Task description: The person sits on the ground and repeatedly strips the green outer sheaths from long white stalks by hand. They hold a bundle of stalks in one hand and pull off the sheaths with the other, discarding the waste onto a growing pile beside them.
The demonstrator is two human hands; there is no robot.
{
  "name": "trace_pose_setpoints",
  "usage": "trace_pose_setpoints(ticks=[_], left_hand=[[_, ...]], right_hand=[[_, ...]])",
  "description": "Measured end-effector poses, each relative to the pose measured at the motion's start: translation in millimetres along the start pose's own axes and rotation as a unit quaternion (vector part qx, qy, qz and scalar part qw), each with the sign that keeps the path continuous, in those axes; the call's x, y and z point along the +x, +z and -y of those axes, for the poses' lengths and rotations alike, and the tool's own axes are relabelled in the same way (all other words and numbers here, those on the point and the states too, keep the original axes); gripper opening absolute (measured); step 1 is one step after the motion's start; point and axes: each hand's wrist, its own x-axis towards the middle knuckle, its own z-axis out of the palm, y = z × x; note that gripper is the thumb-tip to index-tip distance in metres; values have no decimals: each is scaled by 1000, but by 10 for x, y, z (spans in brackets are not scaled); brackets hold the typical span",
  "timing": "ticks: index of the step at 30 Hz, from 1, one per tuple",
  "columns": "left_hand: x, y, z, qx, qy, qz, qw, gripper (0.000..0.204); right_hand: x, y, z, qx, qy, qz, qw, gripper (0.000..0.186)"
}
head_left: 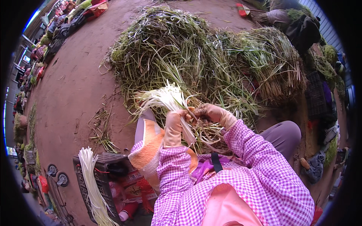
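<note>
My gloved left hand (pixel 174 127) is closed around a bunch of long white chives (pixel 166 98). Their pale ends fan out above the fist, and the rest of the bunch comes out below it toward my lap. Close on its right, my gloved right hand (pixel 211 112) has its fingers pinched together at the edge of the bunch. What lies between those fingertips is too small to tell. Loose yellowish strands (pixel 211 137) lie below the hands, over my lap. Right in front of them rises a big heap of green leafy stalks (pixel 162 45).
A dark crate (pixel 81 177) at the lower left carries another white bunch (pixel 90 180) along its side. An orange towel (pixel 147 145) covers my left knee. Scattered trimmings (pixel 102 130) lie on the brown floor. Small wheels (pixel 62 179) stand at the far left, a black crate (pixel 316 94) at the right.
</note>
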Motion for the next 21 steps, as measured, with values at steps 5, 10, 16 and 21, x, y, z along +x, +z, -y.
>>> trace_pose_setpoints(ticks=[5, 10, 16, 21], left_hand=[[-14, 54, 20, 1, -37, -4, 999, 27], [67, 80, 128, -19, 36, -81, 996, 21], [207, -7, 148, -39, 44, -198, 978, 16], [217, -119, 80, -123, 96, -166, 974, 23]], right_hand=[[68, -19, -215, 53, -6, 18, 998, 25], [159, 49, -96, -22, -108, -230, 967, 19], [-93, -38, -400, -361, -32, -380, 851, 20], [-872, -1234, -516, -477, 233, -558, 637, 27]])
